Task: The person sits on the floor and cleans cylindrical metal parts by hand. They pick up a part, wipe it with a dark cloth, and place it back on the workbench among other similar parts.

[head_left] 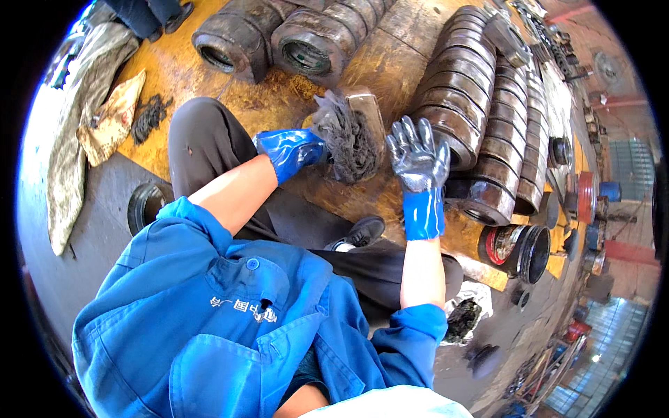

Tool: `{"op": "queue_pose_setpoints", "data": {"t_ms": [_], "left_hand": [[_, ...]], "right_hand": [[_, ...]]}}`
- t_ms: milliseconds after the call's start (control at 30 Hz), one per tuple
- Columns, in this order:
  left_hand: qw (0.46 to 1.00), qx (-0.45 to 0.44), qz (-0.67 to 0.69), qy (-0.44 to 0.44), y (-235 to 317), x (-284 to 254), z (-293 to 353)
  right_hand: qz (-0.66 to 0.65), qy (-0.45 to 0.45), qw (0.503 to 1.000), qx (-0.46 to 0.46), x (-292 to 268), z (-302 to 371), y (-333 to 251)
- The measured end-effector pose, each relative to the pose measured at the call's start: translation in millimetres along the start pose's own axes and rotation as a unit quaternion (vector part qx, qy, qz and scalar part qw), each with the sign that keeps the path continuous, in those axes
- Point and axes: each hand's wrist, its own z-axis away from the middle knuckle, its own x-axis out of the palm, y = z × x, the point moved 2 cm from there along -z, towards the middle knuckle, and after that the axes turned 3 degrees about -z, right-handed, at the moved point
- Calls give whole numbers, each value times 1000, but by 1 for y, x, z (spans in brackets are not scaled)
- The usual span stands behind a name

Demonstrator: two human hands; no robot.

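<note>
Both my hands wear blue rubber gloves with dark, wet-looking palms. Closed on the left side of a wad of dark grey fibrous rag point(343, 143) is my left hand point(291, 150); its fingertips are partly hidden by the wad. My right hand point(419, 164) is raised with the fingers spread, holding nothing, just right of the wad. Behind the wad, a pale-rimmed block or box point(368, 111) shows in part. Close to my right fingers lies a long, ribbed, brown metal cylinder point(460, 83), its round end toward me.
More ribbed cylinders point(498, 153) lie alongside it, and others point(306, 49) sit at the far side of the oily yellow surface point(174, 70). At right stands a black and red bucket point(516, 251). A stained cloth point(111, 118) lies at left; another person's legs point(150, 14) show far left.
</note>
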Motion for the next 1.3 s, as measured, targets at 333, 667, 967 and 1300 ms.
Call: {"op": "queue_pose_setpoints", "data": {"t_ms": [333, 667, 967, 1300], "left_hand": [[995, -50, 89, -10, 6, 21, 16], [951, 101, -236, -173, -1, 37, 25], [840, 311, -443, -35, 13, 44, -22], [941, -74, 252, -214, 48, 92, -6]], "right_hand": [[455, -125, 846, -247, 25, -39, 75], [603, -105, 765, -198, -13, -84, 23], [516, -78, 782, -340, 22, -61, 12], [460, -2, 832, -310, -23, -76, -18]]}}
